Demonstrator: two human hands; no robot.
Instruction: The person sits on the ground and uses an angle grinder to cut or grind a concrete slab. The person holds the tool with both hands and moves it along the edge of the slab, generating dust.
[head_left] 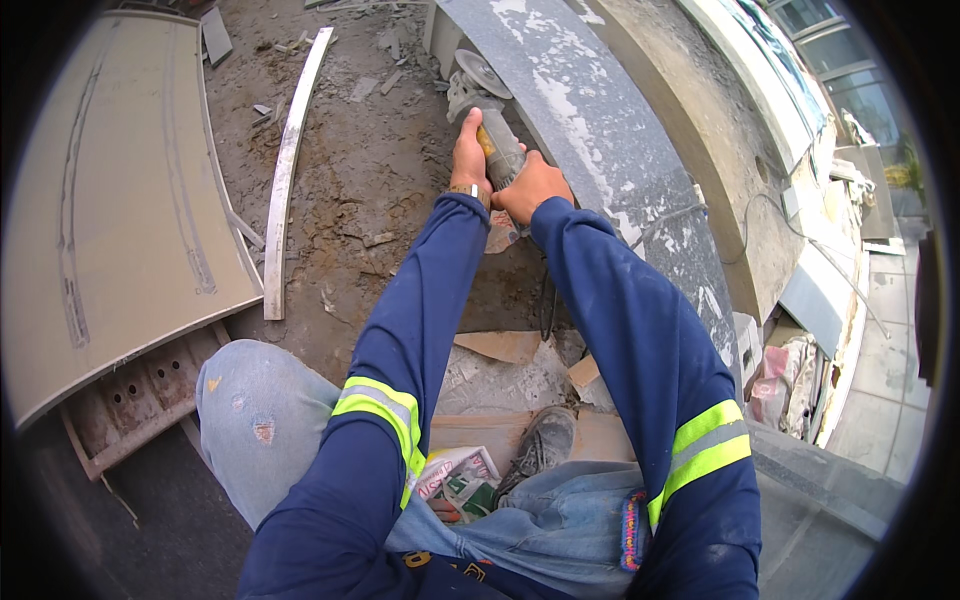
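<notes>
Both my arms reach far forward, and my hands are wrapped round an angle grinder (500,148) with a grey, dusty body and a yellow patch. My left hand (469,155) grips its left side near the head, thumb pointing forward. Closed round the rear of the body is my right hand (537,188). The grinder's pale round disc (483,74) sits at the far end, close against the near side edge of a long grey stone slab (600,120) with whitish patches. I cannot tell whether the disc touches the stone or spins. A dark cord (547,305) hangs below my hands.
At left, a large beige panel (130,180) rests on a rusty metal frame (140,400). A long pale strip (292,170) lies on the dirt ground (350,180) among broken pieces. Cardboard (480,430) and a printed bag (460,480) lie by my shoe (543,445). Rubble and boards (815,290) stand right.
</notes>
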